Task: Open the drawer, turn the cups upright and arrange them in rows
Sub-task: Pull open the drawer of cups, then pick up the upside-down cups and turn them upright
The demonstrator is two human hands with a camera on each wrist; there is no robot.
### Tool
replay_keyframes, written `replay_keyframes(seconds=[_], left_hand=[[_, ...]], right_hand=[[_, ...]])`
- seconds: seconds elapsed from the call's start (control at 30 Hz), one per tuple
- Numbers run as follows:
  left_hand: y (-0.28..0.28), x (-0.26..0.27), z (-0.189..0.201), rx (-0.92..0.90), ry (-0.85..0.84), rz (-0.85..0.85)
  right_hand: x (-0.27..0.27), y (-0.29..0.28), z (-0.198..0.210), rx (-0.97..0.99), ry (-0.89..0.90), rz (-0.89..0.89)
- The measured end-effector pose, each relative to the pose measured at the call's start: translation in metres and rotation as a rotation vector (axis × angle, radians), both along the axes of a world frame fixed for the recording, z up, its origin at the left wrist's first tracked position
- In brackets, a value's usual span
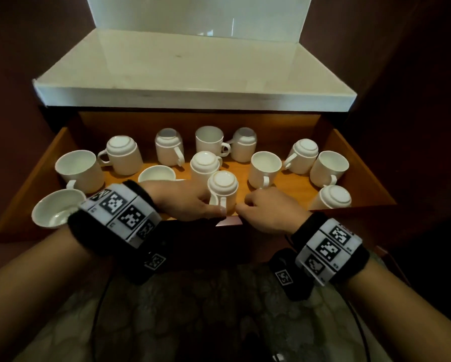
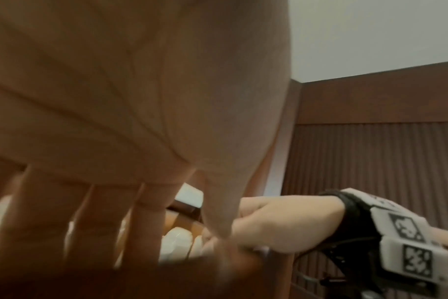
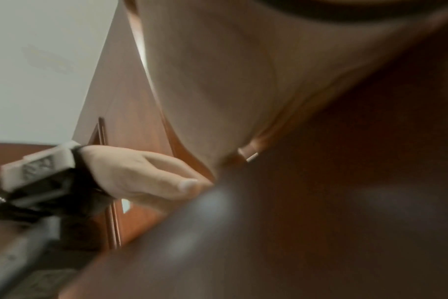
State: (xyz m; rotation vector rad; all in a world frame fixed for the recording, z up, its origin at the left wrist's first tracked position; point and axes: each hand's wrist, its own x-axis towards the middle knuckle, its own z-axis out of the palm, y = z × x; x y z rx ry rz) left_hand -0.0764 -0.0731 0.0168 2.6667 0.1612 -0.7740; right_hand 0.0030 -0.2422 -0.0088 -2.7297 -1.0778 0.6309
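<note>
The wooden drawer [image 1: 362, 163] stands pulled out under a white counter. White cups fill it. Several are upside down, such as the one [image 1: 223, 189] nearest the front and another [image 1: 122, 154] at the back left. Several stand upright, like the ones at far left [image 1: 79, 169] and right of centre [image 1: 265, 168]. One cup [image 1: 55, 209] at the front left lies tilted on its side. My left hand [image 1: 188, 202] and right hand [image 1: 266, 210] both grip the drawer's front edge [image 1: 229, 221], fingers curled over it, thumbs nearly meeting. The left hand hides part of an upright cup [image 1: 156, 175].
A white countertop [image 1: 193, 74] overhangs the back of the drawer. Dark wood panels [image 1: 415, 100] close in on both sides. Patterned flooring [image 1: 206, 309] lies below my arms. In the right wrist view the dark drawer front [image 3: 320, 222] fills the lower right.
</note>
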Motion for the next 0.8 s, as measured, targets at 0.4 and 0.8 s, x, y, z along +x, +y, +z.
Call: replay_keyframes(seconds=[0.4,0.8], left_hand=[[-0.091,0.148,0.026,-0.145,-0.168,-0.052],[-0.134,0.236,-0.045,-0.427,-0.194,0.222]], right_hand=[[0.168,-0.089,0.044,-0.227,0.014,-0.118],[0.219,-0.077,-0.010,-0.597,0.266,0.181]])
